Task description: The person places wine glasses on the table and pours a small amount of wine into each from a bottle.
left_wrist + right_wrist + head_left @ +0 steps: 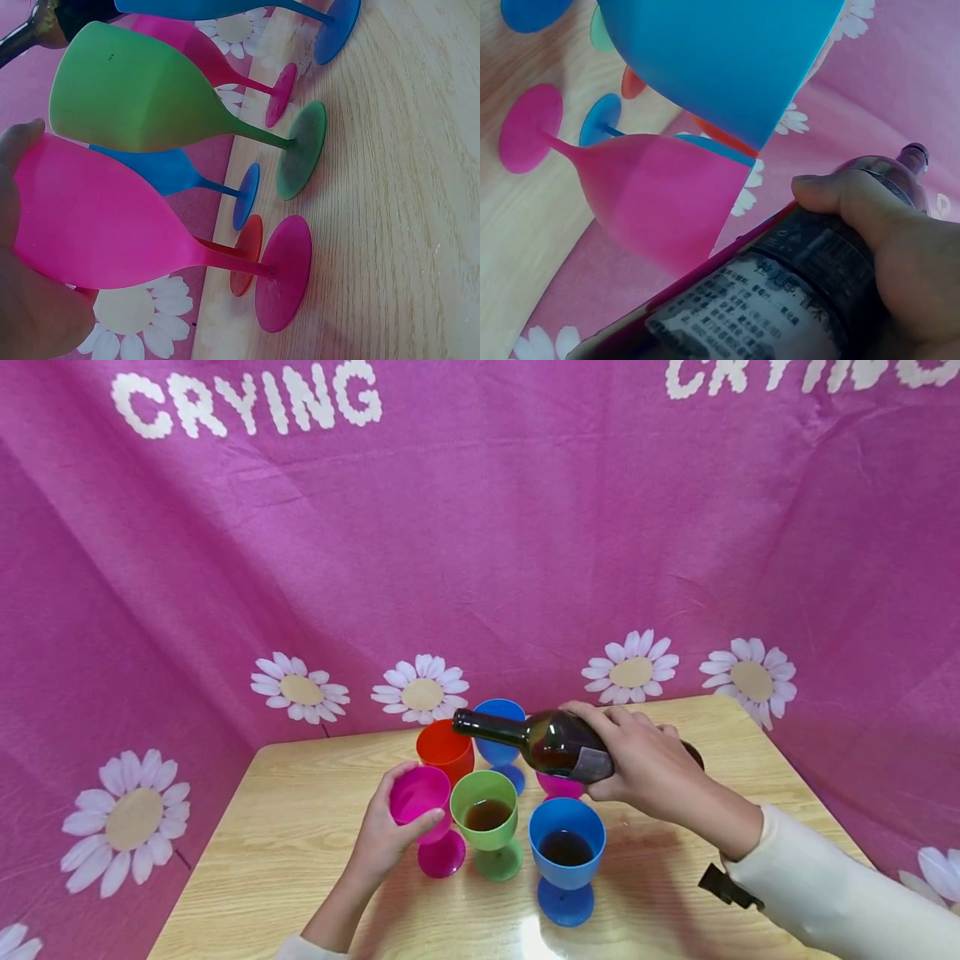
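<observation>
right hand (647, 767) grasping dark bottle (553, 741) round its body, tipped well over above table (300, 835); likely glass, so weighty, slick, breakable; body seems best hold. left hand (385, 828) grasping pink goblet (422, 795) by bowl, just beside green goblet (487, 839); looks light, stiff plastic.

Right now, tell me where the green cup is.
In the head view, the green cup stands on the table, just right of the pink cup in the left hand and left of the blue cup nearest the camera.
</observation>
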Motion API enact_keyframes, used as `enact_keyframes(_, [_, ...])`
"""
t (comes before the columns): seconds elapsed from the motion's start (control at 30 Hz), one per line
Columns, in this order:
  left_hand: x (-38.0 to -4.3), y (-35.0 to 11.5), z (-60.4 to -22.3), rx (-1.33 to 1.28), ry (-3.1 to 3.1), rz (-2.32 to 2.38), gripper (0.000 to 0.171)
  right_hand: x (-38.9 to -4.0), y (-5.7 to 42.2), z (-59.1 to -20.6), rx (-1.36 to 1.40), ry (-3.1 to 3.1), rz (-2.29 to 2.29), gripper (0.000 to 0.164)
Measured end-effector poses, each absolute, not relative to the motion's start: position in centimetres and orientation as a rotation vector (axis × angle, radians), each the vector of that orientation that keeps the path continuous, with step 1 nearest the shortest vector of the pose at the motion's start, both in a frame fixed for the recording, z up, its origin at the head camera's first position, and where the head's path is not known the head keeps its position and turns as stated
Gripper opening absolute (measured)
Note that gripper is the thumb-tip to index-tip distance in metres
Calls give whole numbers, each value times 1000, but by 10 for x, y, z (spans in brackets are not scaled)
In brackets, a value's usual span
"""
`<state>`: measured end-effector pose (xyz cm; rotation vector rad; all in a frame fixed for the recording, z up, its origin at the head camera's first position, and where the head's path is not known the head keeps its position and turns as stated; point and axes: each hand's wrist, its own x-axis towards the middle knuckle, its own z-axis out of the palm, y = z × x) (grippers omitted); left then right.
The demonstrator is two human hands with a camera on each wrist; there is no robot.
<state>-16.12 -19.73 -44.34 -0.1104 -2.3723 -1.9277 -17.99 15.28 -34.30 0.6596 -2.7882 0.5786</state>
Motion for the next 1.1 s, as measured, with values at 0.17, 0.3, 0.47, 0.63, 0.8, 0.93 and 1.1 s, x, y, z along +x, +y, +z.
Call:
enact_keyframes(0.17, [-161,-197,-443,-108,-2374,-1923,79,-182,145,-338,690,-2811,503,98])
enact_keyframes(0.3, [-161,-198,-443,-108,-2377,-1925,80,-183,140,-335,691,-2837,463,98])
enact_keyframes(0.47, [-161,-198,-443,-105,-2379,-1923,81,-184,134,-333,688,-2859,424,98])
enact_keyframes(0.63, [-162,-198,-443,-111,-2377,-1926,80,-185,129,-332,700,-2858,399,96])
enact_keyframes(0.8, [-162,-197,-444,-118,-2374,-1920,80,-187,125,-333,705,-2860,366,96])
enact_keyframes(0.93, [-162,-197,-445,-106,-2382,-1912,79,-188,121,-333,705,-2872,332,99])
enact_keyframes(1.1, [-162,-197,-445,-105,-2388,-1906,80,-189,117,-333,712,-2878,290,99])
